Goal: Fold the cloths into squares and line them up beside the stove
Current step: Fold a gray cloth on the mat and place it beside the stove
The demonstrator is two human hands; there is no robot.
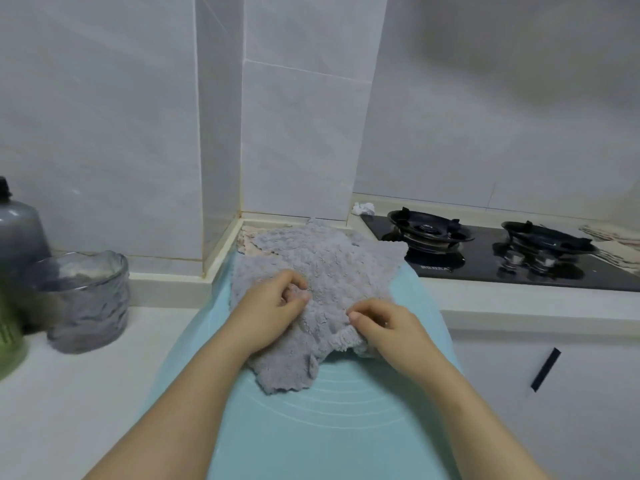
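On the blue mat (346, 427) the left hand (273, 306) and the right hand (384, 327) both pinch the limp grey cloth (322, 258), which may fold crooked.

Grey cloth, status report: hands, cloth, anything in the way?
Left hand and right hand each pinch the grey cloth. Cloth rumpled, unfolded, on blue mat. Beige cloth partly under its far edge.

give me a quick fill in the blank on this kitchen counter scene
1. The left hand and right hand both pinch the grey cloth, which lies on a mat coloured ____.
2. The stove shows ____ burners.
3. The glass jar stands to the cloth's ____.
Missing words: blue; two; left
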